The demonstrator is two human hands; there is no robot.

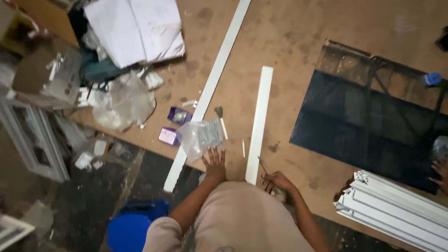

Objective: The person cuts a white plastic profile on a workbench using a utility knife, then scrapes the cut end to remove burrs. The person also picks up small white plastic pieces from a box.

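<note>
My left hand [215, 163] lies flat on the brown board [298, 42], fingers spread, just below a clear plastic bag of small screws [200, 136]. My right hand [276, 181] is closed around a thin pencil-like stick near the board's front edge. Between the hands stands the near end of a short white strip [259, 122]. A longer white strip [207, 91] runs diagonally to the left of the bag.
Two small purple boxes [173, 125] lie left of the bag. A black mesh sheet [368, 121] covers the board's right side, with a stack of white profiles [396, 210] at bottom right. Clutter of cardboard, paper and plastic fills the top left. Another person's hand [439, 173] shows at the right edge.
</note>
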